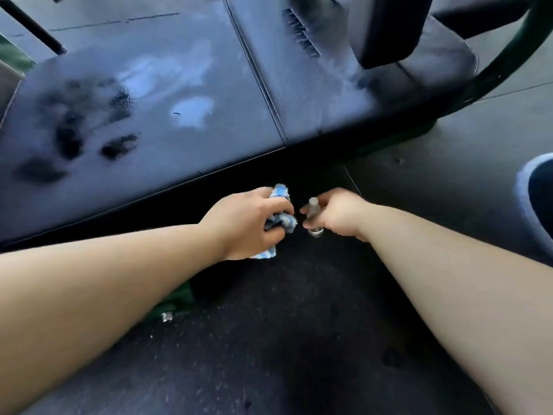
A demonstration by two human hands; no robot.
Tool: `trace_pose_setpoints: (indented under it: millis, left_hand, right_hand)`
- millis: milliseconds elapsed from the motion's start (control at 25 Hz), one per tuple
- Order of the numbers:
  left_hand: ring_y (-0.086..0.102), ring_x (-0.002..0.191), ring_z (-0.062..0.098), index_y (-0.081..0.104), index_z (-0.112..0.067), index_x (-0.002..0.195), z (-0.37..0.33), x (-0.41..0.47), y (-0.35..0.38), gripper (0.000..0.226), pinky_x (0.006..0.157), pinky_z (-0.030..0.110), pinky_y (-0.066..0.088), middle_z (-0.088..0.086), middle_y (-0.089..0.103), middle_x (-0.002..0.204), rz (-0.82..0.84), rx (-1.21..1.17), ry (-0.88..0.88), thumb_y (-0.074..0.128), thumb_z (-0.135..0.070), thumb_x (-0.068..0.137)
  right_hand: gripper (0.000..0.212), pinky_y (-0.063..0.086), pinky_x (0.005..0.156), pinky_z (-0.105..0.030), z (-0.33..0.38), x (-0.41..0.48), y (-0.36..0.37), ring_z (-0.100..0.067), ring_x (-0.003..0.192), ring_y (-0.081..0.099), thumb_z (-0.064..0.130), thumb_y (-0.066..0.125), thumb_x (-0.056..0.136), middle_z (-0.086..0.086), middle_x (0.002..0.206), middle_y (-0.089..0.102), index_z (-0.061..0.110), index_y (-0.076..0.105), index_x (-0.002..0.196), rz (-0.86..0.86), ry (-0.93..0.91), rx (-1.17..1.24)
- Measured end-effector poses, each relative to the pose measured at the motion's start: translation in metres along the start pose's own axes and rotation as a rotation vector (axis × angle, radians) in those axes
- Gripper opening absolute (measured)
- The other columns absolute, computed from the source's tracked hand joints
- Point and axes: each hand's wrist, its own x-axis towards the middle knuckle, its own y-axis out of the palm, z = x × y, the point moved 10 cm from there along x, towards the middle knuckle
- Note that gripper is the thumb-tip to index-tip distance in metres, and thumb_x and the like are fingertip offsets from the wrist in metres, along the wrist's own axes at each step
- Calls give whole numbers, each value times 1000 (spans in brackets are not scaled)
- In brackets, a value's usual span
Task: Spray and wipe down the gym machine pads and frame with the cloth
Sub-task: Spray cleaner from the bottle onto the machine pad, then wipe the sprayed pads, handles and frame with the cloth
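Far L, up and beyond the L fingers (278,205): big black pad (143,85) w/ pale wet smears (191,112) and dark blotches across its top. A seam splits it from a 2nd pad section (329,94) further R. L hand (248,227) hangs just below the pad's front edge, over the floor (284,339). Its fingers are curled tight round a bunched blue-and-white cloth (282,221), w/ bits poking out above the knuckles and under the palm. Down-left of that hand: a metal bolt (167,316) by a green frame foot (176,298). Just R of the cloth, nearly touching it: small clear spray bottle (313,217), approx. upright. R hand (339,214) grips it, fingers wrapped round its body, base showing below them. Up-right of both hands: a dark upright pad (389,25) and a curved green frame tube (508,64). Far R edge: a shoe (538,190) on the floor.
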Motion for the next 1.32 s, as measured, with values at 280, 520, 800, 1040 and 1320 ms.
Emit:
trace_pose_setpoints:
  millis: [280,520,800,1040,1320]
  left_hand:
    - [52,94,12,57,-37,117,31,5,38,32,75,23,40,-12,51,117,93,-103,-201,53,-30,86]
    - [59,82,18,66,-33,105,-4,8,-4,33,70,35,51,-9,61,102,-120,-104,-9,53,-35,76]
    - [52,99,20,62,-24,116,38,26,-129,40,83,23,38,6,59,115,-599,-120,-115,53,-17,78]
    - [51,107,15,69,-24,112,33,26,-88,37,97,12,30,0,66,112,-416,-117,26,46,-33,84]
    - [44,125,21,61,-22,126,79,76,-95,33,102,21,27,3,52,138,-373,-75,-198,49,-25,96]
  right_hand:
    - [36,52,84,-27,-28,19,53,-18,102,61,17,67,82,3,117,64,20,65,118,37,35,-228]
    - [53,50,80,-28,-22,19,41,-19,97,60,27,63,86,-2,123,60,24,48,137,41,34,-277]
    - [26,58,60,-27,77,-41,-41,-24,84,72,7,64,88,-11,108,71,11,62,114,557,-30,86]
    - [17,43,45,-20,165,12,-132,-12,49,57,-1,53,86,-7,72,65,13,59,77,-283,-363,355]
    - [42,27,111,-31,172,56,-124,-20,137,37,10,44,90,1,142,50,25,58,126,-558,-362,-420]
